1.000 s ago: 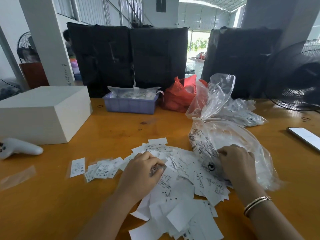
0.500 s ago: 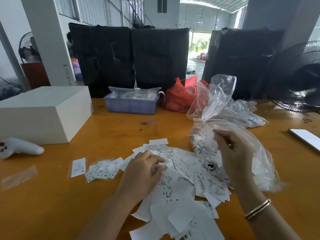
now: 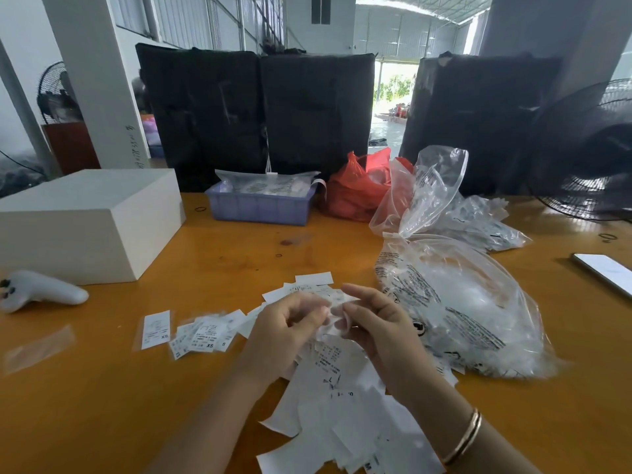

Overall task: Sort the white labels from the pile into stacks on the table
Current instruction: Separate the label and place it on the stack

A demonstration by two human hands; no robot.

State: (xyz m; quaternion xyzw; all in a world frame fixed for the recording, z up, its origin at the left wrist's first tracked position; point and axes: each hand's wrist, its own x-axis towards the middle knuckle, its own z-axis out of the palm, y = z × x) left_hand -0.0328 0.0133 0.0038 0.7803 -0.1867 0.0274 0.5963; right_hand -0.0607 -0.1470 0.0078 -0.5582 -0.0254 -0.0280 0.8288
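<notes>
**A:** What's the pile made of?

**B:** Thin white paper labels, rectangular, lying loose and overlapping on a glossy orange wooden table. It spreads from under the hands toward the near edge. Some carry small black print; most is too blurred to read.

**A:** And the hands?

**B:** Both are raised just above the far end of the pile, almost touching. The left hand has its fingers curled, thumb and fingertips pinching a small label. The right hand pinches the same blurred label from the other side, forefinger stretched out. A gold-coloured bangle sits on the right wrist.

**A:** Anything sorted yet?

**B:** Left of the pile lies a small stack of labels in clear sleeves, one reading "XS", another "S". Left of that, a single sleeved label also reads "XS".

**A:** What's right of the pile?

**B:** A crinkled clear plastic bag with blocks of black print, unreadable, touching the pile's edge. Beyond it, a phone with a shiny flat face.

**A:** And behind the pile?

**B:** A lilac ribbed plastic bin, a red plastic bag beside it, and a plain white box to the far left. Near that box lies a smooth white controller.
</notes>
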